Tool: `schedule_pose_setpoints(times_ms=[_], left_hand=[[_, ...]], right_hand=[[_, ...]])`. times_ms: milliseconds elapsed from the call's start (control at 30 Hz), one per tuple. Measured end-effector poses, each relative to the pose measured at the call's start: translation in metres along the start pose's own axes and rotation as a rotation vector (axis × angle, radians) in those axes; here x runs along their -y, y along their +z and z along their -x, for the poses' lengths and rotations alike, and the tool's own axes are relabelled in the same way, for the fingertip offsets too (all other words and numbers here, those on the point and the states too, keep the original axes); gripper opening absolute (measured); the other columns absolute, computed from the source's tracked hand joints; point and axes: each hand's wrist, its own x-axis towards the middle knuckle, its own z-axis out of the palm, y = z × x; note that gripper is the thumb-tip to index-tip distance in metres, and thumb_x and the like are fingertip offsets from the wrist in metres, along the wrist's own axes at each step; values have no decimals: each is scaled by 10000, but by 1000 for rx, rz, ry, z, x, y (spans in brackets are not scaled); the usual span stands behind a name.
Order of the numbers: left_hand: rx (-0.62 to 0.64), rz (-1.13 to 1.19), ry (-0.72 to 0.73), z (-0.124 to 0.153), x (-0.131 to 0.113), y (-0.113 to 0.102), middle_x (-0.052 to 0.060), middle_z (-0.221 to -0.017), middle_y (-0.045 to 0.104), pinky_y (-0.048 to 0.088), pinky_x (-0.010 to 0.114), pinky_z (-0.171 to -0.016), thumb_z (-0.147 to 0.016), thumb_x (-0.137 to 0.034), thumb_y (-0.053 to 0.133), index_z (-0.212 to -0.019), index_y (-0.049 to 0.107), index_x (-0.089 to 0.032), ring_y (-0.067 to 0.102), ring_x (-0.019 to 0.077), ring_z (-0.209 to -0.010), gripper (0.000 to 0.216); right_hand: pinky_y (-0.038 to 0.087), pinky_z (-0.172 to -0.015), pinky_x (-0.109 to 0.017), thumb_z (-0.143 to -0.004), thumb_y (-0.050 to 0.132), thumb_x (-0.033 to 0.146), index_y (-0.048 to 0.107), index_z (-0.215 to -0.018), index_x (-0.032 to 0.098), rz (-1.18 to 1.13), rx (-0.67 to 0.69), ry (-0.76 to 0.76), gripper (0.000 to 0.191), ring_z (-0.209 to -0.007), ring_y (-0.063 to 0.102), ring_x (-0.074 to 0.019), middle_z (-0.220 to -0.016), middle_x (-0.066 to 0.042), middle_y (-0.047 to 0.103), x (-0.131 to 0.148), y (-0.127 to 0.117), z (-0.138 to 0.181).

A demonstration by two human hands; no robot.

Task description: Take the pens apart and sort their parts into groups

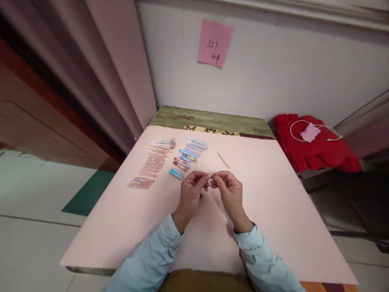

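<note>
My left hand (192,190) and my right hand (228,190) meet above the middle of the pale pink table cover (273,227). Both are closed in a pinch, fingertips nearly touching. A tiny whitish thing shows between them, too small to name. Just beyond my right hand lies a slim cream-coloured pencil-like stick (223,159). Left of my left hand are a turquoise pair of short stick-shaped items (176,174) and brown-and-cream ones (181,164). Behind those, blue pens or pencils (196,147) lie in a row.
Farther left, several pens in clear and pinkish tones (152,164) lie in a column. A red cloth (313,150) with a white cable (293,129) and pink paper (310,132) sits right of the table. A pink note (215,42) is stuck on the wall; a curtain (121,52) hangs left.
</note>
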Motion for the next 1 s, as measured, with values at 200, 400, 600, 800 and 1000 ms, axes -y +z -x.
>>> schedule_pose_setpoints(times_ms=[200, 400, 600, 800, 1000], left_hand=[[-31, -81, 67, 1, -3, 1, 1, -616, 640, 388, 198, -464, -771, -306, 762, -797, 686, -172, 533, 98, -523, 156], [-39, -80, 62, 2, -3, 2, -5, -598, 631, 388, 198, -459, -763, -305, 768, -793, 688, -179, 530, 99, -515, 152], [-54, -30, 58, 6, -4, 5, -6, -600, 632, 383, 204, -469, -745, -310, 782, -788, 696, -184, 536, 101, -522, 158], [-57, -14, 61, 8, 0, 7, -9, -620, 631, 386, 207, -488, -751, -306, 779, -793, 691, -182, 523, 91, -524, 157], [-64, -4, 55, 9, 2, 7, -8, -637, 620, 395, 213, -503, -748, -309, 779, -778, 692, -177, 506, 86, -527, 161]], right_hand=[[536, -640, -281, -854, 683, 365, 648, -865, 206, 59, -6, -56, 163, -640, 637, -138, -704, 2, 681, 3, 4, 2], [530, -657, -282, -895, 632, 352, 615, -880, 216, 83, 20, -81, 138, -655, 631, -139, -703, 10, 658, 2, 6, 4], [517, -653, -285, -933, 570, 368, 571, -903, 231, 102, 52, -95, 140, -649, 606, -142, -694, 17, 613, -4, 9, 5], [493, -618, -274, -963, 514, 354, 546, -895, 238, 187, 38, -166, 139, -619, 575, -136, -712, 23, 574, -7, 11, 7], [483, -615, -278, -970, 506, 351, 531, -879, 242, 212, 22, -194, 145, -628, 563, -137, -765, 8, 574, -13, 14, 9]])
